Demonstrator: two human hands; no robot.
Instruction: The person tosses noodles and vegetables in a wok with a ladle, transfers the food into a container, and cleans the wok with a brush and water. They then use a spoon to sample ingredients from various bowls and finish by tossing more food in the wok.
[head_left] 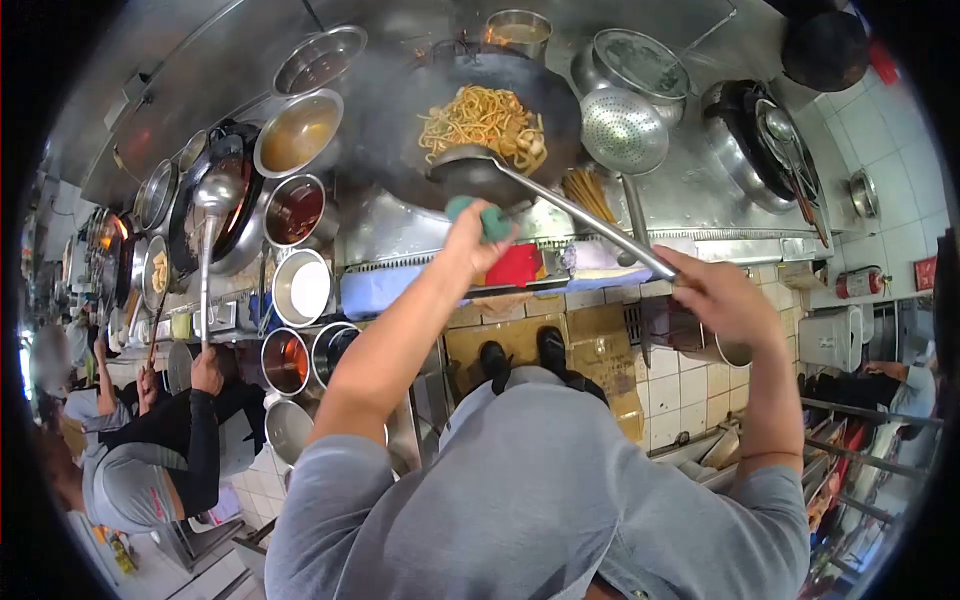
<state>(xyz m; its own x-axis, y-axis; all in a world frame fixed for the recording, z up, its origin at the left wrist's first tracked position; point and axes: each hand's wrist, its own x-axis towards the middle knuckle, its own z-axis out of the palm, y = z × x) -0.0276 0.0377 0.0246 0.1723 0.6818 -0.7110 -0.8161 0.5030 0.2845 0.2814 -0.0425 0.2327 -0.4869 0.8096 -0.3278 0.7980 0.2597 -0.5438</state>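
Note:
A dark wok (385, 135) sits on the range in front of me, with thick brown noodles (485, 120) and pale pieces in it. My left hand (474, 240) is closed round a green cloth (495, 222) at the near rim of the wok; the handle under it is hidden. In my right hand (718, 292) is the long handle of a ladle (590, 218). Its dark bowl lies over the wok's near side, beside the noodles.
Right of the wok lies a perforated strainer (623, 130). Steel bowls and pots, one with reddish-brown sauce (295, 212), stand to the left. Another wok (765, 135) rests at right. A co-worker's hand (206, 370) holds a ladle at far left. Flames show behind my wok.

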